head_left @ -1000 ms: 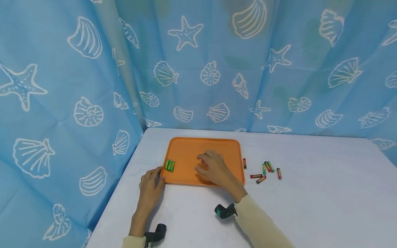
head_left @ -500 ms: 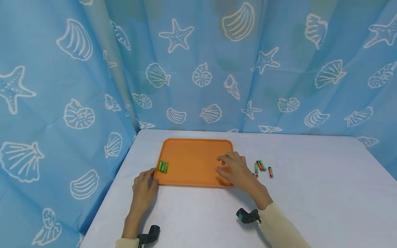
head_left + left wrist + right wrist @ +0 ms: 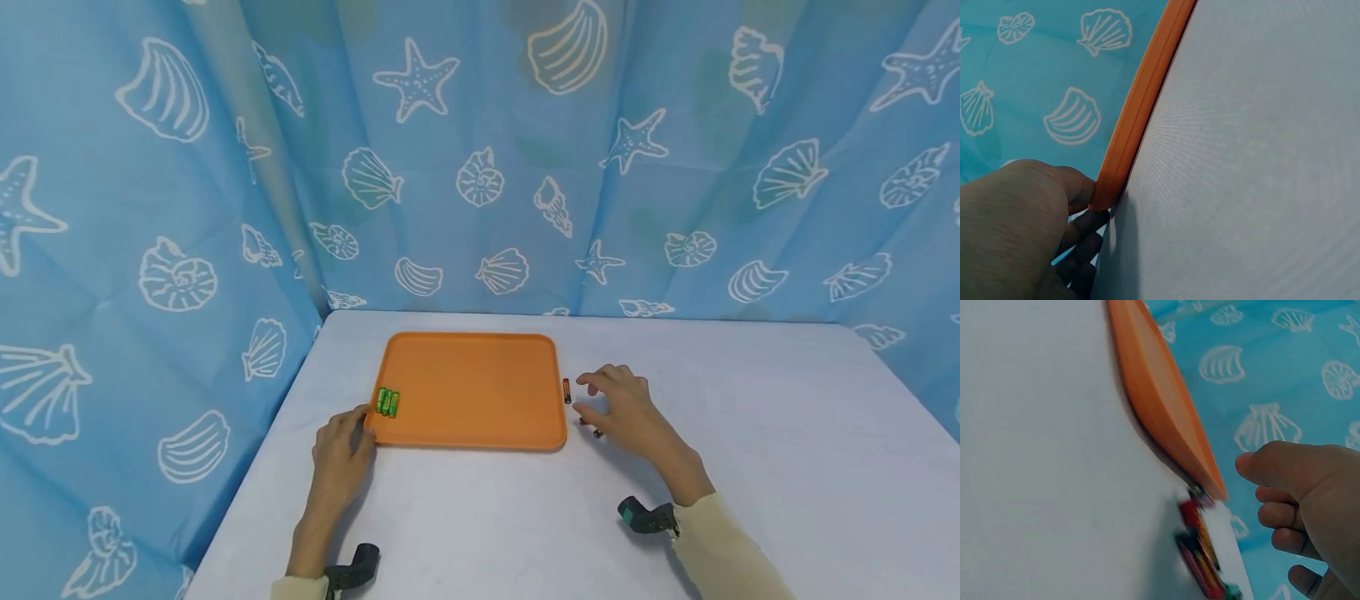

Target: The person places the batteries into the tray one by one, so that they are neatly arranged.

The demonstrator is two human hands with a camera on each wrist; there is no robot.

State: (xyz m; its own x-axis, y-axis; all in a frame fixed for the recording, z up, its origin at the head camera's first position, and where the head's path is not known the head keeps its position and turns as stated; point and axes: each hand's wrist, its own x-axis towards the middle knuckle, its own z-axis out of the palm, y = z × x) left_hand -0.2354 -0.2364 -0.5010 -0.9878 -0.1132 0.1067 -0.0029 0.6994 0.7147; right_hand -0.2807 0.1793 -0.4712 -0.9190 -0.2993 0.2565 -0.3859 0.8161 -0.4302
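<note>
An orange tray (image 3: 465,367) lies on the white-covered table. Inside its left end, three green batteries (image 3: 387,402) lie side by side. My left hand (image 3: 339,462) holds the tray's near left corner, with thumb and fingers around the rim (image 3: 1116,169). To the right of the tray, my right hand (image 3: 628,414) hovers with spread, slightly bent fingers and nothing between them. A red-and-black battery (image 3: 567,391) lies between its fingertips and the tray's right side. More red batteries (image 3: 1196,522) show below the hand in the right wrist view; in the head view the hand covers most of them.
A blue curtain (image 3: 495,183) with white shell and starfish prints hangs behind and to the left of the table (image 3: 480,525). Dark wrist cameras (image 3: 647,516) are strapped to both forearms.
My right hand has moved right, from above the tray to above the loose batteries beside it. My left hand stays at the tray corner. The head view has shifted slightly right.
</note>
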